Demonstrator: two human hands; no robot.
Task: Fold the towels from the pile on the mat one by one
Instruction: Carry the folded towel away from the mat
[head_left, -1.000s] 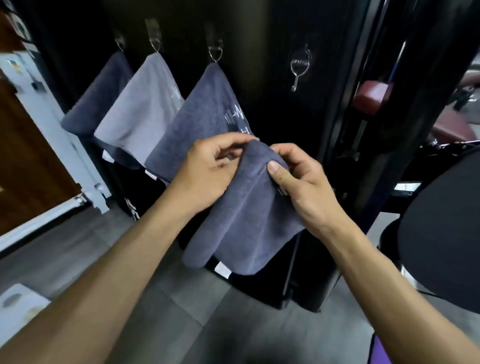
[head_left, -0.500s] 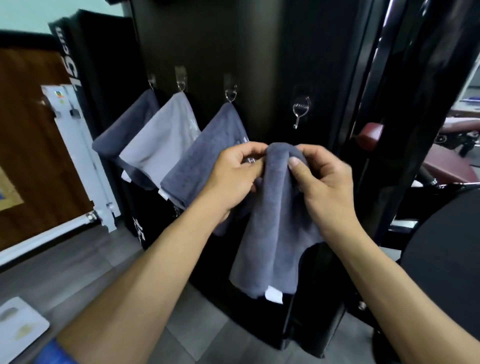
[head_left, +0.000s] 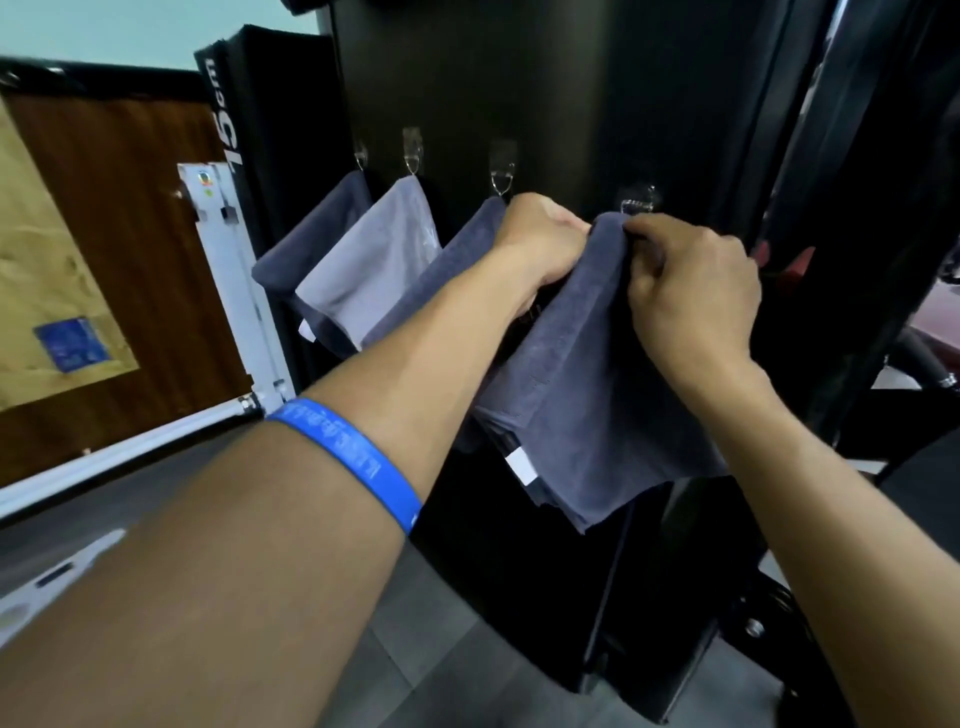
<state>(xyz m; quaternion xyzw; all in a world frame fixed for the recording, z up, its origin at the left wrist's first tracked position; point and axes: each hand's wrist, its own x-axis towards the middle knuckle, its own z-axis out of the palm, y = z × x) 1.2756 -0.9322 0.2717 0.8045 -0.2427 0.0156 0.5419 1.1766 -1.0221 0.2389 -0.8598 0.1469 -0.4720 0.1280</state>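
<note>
Holding a dark grey towel (head_left: 582, 374) up against the black panel (head_left: 545, 93), the person has both hands at its top edge. The left hand (head_left: 540, 239) is curled round the bunched cloth at about ten o'clock from the towel's middle; the right hand (head_left: 691, 291) pinches the fold at about one o'clock, thumb and fingers closed on it. Between the two hands the top of the towel rises to just below an empty metal hook (head_left: 638, 203), close to it; whether it touches I cannot tell.

The towel hangs down from the hands in soft drapes, a white label (head_left: 521, 464) showing at its lower left edge. It looks light and limp, a plush cloth that will sag wherever it is not held, so I would judge the corners or a hanging loop, if it has one, the right places to take it; no loop is visible.

At nine o'clock from the hands three more towels hang from hooks: a dark one (head_left: 311, 244), a pale grey one (head_left: 374, 260) and another dark one (head_left: 447, 275). A blue wristband (head_left: 353, 457) circles the left forearm.
</note>
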